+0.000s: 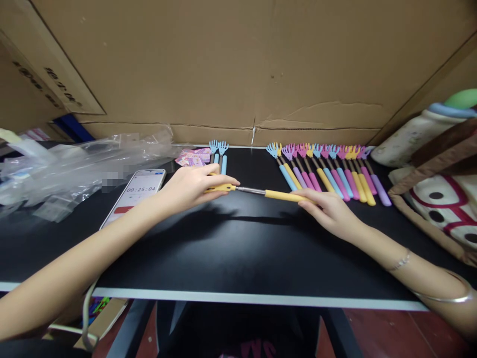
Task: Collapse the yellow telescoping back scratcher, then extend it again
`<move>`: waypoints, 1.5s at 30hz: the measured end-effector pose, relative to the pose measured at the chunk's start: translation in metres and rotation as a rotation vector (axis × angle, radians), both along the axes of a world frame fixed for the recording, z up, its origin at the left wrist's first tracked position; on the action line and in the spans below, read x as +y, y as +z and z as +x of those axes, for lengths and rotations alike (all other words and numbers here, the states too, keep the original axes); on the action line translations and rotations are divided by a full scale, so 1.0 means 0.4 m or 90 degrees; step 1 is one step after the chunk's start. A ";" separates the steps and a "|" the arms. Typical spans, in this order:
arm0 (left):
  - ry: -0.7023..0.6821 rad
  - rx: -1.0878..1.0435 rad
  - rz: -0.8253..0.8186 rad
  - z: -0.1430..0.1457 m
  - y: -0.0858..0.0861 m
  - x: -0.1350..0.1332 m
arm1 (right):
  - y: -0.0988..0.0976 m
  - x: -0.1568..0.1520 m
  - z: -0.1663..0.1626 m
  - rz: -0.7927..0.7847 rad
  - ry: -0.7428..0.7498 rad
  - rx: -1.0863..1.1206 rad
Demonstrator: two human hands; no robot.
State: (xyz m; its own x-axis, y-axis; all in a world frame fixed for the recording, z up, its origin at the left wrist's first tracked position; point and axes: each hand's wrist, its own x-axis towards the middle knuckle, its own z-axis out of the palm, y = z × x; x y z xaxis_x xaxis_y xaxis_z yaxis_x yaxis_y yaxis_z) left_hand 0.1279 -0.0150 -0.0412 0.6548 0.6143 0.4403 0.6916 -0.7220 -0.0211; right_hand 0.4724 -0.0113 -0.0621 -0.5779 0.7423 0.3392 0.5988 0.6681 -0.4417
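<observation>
Both hands grip one yellow telescopic back scratcher (pixel 257 192) over the black counter's (pixel 223 258) middle: left hand (pixel 190 186) closed on its claw end, apparently; right hand (pixel 328 211) pinching the handle. Farther right, a row of pastel scratchers (pixel 328 171) lines the back edge.

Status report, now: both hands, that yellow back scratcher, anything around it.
Left hand grips the claw end, right hand the handle. Yellow back scratcher extended, held level above black table. Phone beside left wrist.
</observation>
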 end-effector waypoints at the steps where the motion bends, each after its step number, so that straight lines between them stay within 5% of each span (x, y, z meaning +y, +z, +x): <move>1: 0.001 -0.005 -0.009 0.001 -0.002 -0.002 | 0.000 -0.003 -0.003 0.007 0.001 0.001; 12: 0.084 0.006 0.015 0.009 -0.002 -0.009 | 0.023 -0.003 -0.012 0.153 -0.008 -0.038; 18: 0.051 0.070 0.078 0.015 -0.005 -0.012 | 0.020 0.002 -0.007 0.236 -0.001 -0.098; 34: -0.021 0.170 0.037 0.002 -0.011 -0.011 | 0.032 0.016 0.008 0.273 0.088 -0.208; 45: -0.009 0.188 -0.102 0.006 -0.021 -0.011 | 0.027 0.016 0.018 0.184 0.101 -0.230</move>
